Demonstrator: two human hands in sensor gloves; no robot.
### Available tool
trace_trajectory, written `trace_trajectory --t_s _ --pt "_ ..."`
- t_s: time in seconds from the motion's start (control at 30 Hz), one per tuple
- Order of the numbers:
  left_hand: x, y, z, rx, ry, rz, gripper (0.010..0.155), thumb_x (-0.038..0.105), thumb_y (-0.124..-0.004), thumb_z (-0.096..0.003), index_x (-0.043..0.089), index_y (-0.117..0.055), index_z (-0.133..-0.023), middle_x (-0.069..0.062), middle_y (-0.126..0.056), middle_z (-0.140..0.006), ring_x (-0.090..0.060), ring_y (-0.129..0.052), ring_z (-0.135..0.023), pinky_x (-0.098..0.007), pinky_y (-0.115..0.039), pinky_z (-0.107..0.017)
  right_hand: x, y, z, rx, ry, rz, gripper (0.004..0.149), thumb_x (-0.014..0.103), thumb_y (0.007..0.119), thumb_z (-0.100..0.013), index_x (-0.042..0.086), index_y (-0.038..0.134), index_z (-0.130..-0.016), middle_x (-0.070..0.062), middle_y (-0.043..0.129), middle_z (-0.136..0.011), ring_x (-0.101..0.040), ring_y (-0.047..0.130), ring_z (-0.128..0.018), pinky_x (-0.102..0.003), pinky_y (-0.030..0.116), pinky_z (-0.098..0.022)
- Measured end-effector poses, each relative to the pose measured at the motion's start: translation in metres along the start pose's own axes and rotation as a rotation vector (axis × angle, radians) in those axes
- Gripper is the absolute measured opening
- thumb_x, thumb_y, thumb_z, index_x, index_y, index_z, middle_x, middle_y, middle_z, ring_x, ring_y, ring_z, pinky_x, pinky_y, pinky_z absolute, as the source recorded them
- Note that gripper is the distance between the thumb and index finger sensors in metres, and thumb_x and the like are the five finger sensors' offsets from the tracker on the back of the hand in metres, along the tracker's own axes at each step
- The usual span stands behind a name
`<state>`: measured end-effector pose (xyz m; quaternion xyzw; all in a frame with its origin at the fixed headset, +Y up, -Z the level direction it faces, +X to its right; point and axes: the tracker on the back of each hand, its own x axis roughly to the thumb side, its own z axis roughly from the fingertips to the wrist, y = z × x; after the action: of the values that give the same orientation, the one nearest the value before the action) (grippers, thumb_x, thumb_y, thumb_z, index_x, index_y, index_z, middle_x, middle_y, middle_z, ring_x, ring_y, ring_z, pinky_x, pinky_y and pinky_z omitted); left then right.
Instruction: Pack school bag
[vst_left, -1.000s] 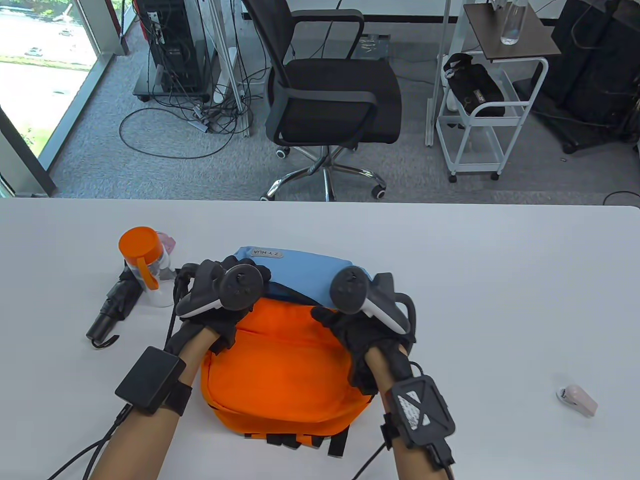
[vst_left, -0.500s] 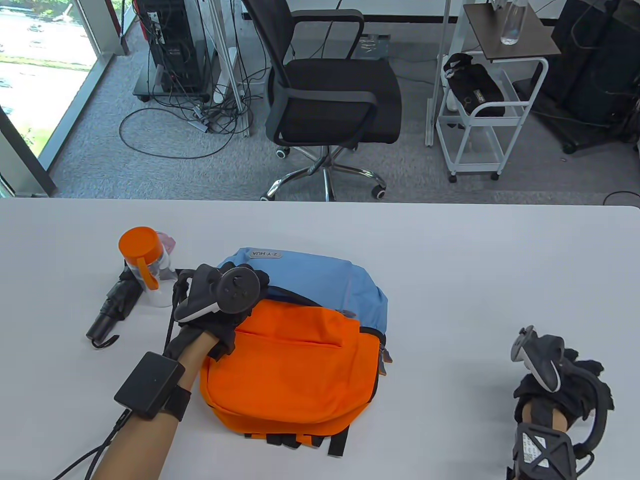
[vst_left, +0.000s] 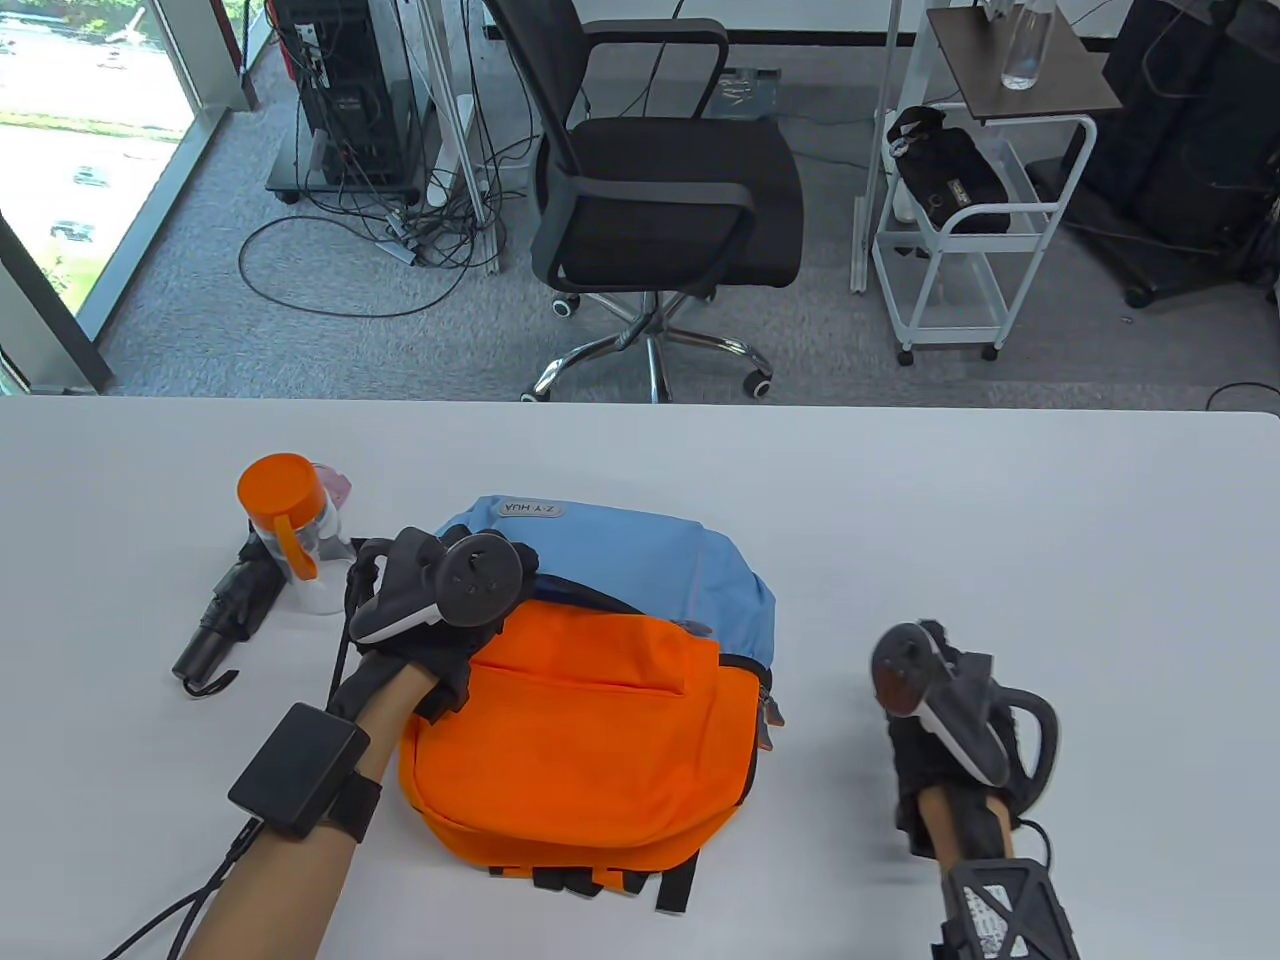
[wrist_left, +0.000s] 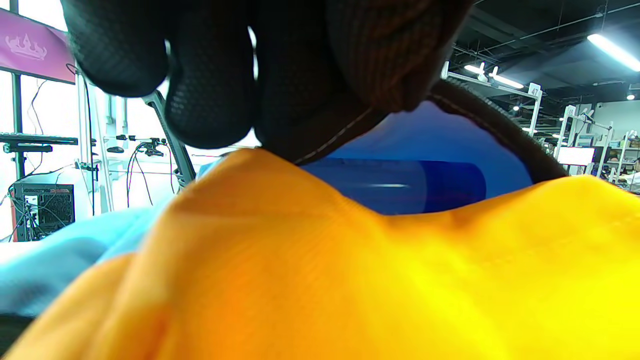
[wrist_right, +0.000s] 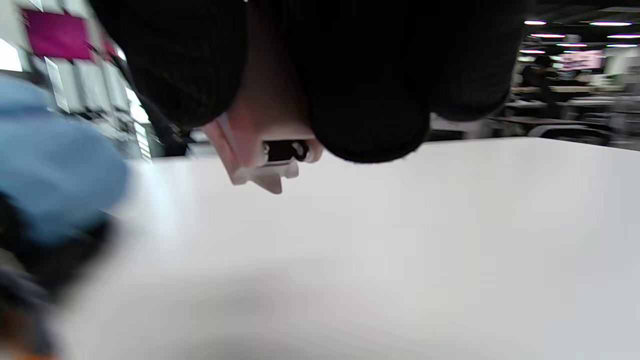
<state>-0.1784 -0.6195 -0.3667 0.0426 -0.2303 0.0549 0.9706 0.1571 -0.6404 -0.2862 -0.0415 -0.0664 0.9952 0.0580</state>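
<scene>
An orange and light-blue backpack (vst_left: 590, 740) lies on the white table (vst_left: 1000, 540), left of centre. My left hand (vst_left: 440, 600) grips the black zipper edge at the bag's upper left. In the left wrist view my left hand (wrist_left: 260, 75) holds that edge up above the orange fabric (wrist_left: 350, 280), and a dark blue interior shows in the gap. My right hand (vst_left: 940, 730) hovers over the table to the right of the bag. In the right wrist view my right hand (wrist_right: 350, 75) holds a small pink stapler (wrist_right: 260, 155). The bag's blue part (wrist_right: 45, 170) is blurred at the left.
A clear bottle with an orange lid (vst_left: 285, 530) stands left of the bag, with a folded black umbrella (vst_left: 225, 615) lying beside it and a small pink object (vst_left: 335, 485) behind it. An office chair (vst_left: 660, 200) stands beyond the table's far edge.
My right hand left the bag, went to the table's right side, took up the pink stapler and has moved back left toward the bag. My left hand has stayed on the bag's edge.
</scene>
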Motion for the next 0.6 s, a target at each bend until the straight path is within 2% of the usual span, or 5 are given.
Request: trace_trajectory --t_s 0.1,0.3,0.4,0.5,0.6 --pt "-0.002 0.000 -0.004 -0.005 0.003 0.012 0.042 0.035 -0.084 -0.0460 0.018 -0.095 -0.083 -0.004 -0.103 -0.073 -0.034 -0.100 -0.069 -0.057 -0.083 -0.058 0.086 -0.018 0.007 -0.082 -0.370 -0.150 0.071 0.040 0.088 -0.032 0.011 0.065 -0.092 -0.010 0.094 -0.073 -0.023 0.103 -0.045 -0.039 0.091 -0.039" --pt "-0.015 0.002 -0.007 -0.031 0.013 0.171 0.042 0.034 -0.085 -0.0457 0.017 -0.096 -0.082 -0.005 -0.103 -0.073 -0.035 -0.099 -0.069 -0.058 -0.082 -0.058 0.186 0.000 0.001 -0.190 -0.536 -0.028 0.065 0.043 0.088 -0.028 0.022 0.072 -0.088 -0.006 0.092 -0.074 -0.025 0.097 -0.052 -0.045 0.086 -0.048" --pt "-0.018 0.004 -0.009 -0.060 -0.008 0.202 0.042 0.034 -0.085 -0.0449 0.017 -0.096 -0.082 -0.004 -0.103 -0.072 -0.035 -0.098 -0.070 -0.058 -0.082 -0.059 0.200 0.022 -0.017 -0.218 -0.470 0.031 0.053 0.040 0.088 -0.030 0.027 0.073 -0.080 -0.006 0.080 -0.080 -0.033 0.083 -0.067 -0.053 0.073 -0.058" --pt "-0.022 0.003 -0.009 -0.064 -0.013 0.231 0.042 0.034 -0.085 -0.0452 0.017 -0.096 -0.082 -0.005 -0.102 -0.072 -0.035 -0.098 -0.070 -0.058 -0.081 -0.059 0.200 0.041 -0.035 -0.168 -0.285 0.282 0.083 0.051 0.082 -0.032 0.017 0.044 -0.097 -0.015 0.054 -0.096 -0.037 0.070 -0.079 -0.056 0.064 -0.065" --pt "-0.021 0.002 -0.008 -0.050 -0.022 0.222 0.042 0.034 -0.085 -0.0453 0.017 -0.096 -0.082 -0.005 -0.102 -0.072 -0.035 -0.098 -0.070 -0.058 -0.081 -0.059 0.194 0.043 -0.052 -0.096 -0.106 0.307 0.086 0.060 0.073 -0.037 0.010 0.043 -0.100 -0.019 0.057 -0.095 -0.036 0.078 -0.072 -0.054 0.071 -0.059"
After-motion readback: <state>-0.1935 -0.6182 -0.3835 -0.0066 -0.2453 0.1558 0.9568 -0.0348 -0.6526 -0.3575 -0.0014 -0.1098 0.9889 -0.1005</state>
